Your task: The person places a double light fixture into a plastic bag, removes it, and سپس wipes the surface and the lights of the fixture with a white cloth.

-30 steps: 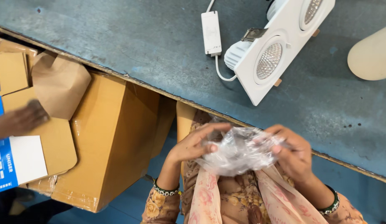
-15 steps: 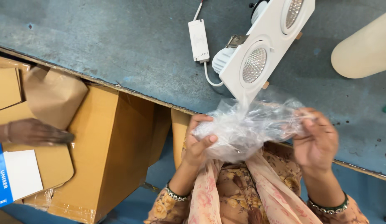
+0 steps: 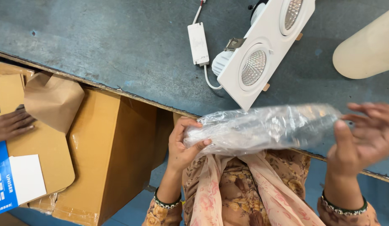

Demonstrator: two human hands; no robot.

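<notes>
Since the earlier frame the clear plastic bag [image 3: 261, 127] has been drawn out from a crumpled bunch into a long horizontal band across the lower centre. The left hand [image 3: 182, 144] is closed on its left end, thumb over the film; the right hand [image 3: 368, 134] is held loosely open at the right end, fingers spread, with pinching contact not clearly shown. For the bag to be opened well, even tension and a found mouth edge are judged necessary. Directly above, on the worn blue-grey bench [image 3: 98, 46], a white twin downlight [image 3: 265, 50] and its white driver box [image 3: 198, 44] are laid. At lower left, brown cartons [image 3: 115, 150] are stacked, touched by another person's hand [image 3: 10, 125]
</notes>
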